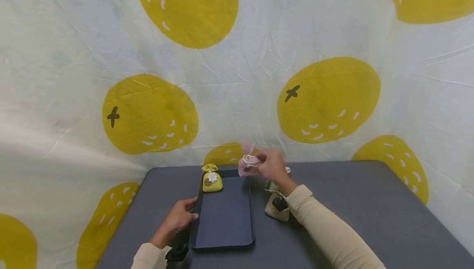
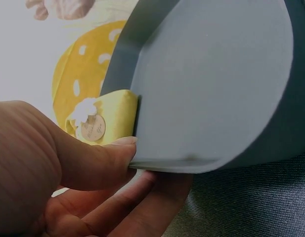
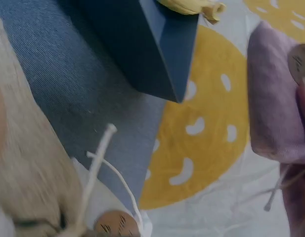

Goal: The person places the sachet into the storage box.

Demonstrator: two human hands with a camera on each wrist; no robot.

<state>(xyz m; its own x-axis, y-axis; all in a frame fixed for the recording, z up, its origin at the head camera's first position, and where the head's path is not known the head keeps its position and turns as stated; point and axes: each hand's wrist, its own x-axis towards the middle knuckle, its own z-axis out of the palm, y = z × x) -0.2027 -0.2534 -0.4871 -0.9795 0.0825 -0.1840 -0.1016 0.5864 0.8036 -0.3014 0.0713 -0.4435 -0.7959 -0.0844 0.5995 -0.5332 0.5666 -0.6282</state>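
Observation:
My left hand (image 1: 180,217) grips the left rim of a dark blue-grey tray (image 1: 226,215), thumb over the edge and fingers beneath it in the left wrist view. In the tray's far left corner lies a yellow sachet (image 1: 212,182) with a white flower and a round tag (image 2: 93,128). Above the far right corner, my right hand (image 1: 273,165) holds a pink drawstring sachet (image 1: 249,166) with a white cord, raised off the table. The same sachet (image 3: 273,98) shows at the right edge of the right wrist view, mostly cut off, with a fingertip on its tag.
Right of the tray, below my right forearm, lies a beige sachet (image 1: 275,209) with a cord. Behind it is a whitish sachet (image 1: 273,186), partly hidden by the arm. A dark grey table (image 1: 344,203) runs back to a hanging cloth (image 1: 252,96) printed with yellow fruit.

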